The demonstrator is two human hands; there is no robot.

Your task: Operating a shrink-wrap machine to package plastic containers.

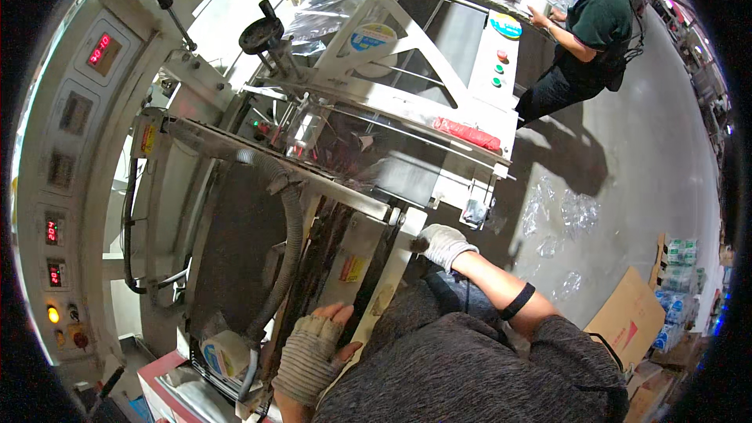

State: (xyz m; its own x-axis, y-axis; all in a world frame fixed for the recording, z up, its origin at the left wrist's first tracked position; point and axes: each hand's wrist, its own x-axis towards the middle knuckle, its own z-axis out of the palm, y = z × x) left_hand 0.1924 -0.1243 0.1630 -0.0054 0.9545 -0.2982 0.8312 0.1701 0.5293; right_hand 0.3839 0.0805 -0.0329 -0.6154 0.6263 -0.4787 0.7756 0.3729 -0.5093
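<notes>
My left hand (317, 348), in a ribbed pale fingerless glove, lies over the front edge of a large packaging machine (368, 239). Its bare fingertips and thumb are spread apart, with nothing between them. At the right end of the machine's front rail (399, 254) is my right hand (445, 247), in a similar pale glove. Its fingers are in shadow and mostly hidden; whether they grip the rail I cannot make out. Left of my left hand, a film-wrapped pack (225, 354) with a round coloured label sits low by the machine's conveyor.
A control panel (66, 180) with red displays stands on the left. A grey corrugated hose (290, 243) runs down beside my left hand. Clear film scraps (580, 211) lie on the floor. A co-worker (599, 23) stands at the far right holding a white object; a cardboard sheet (627, 317) is nearer.
</notes>
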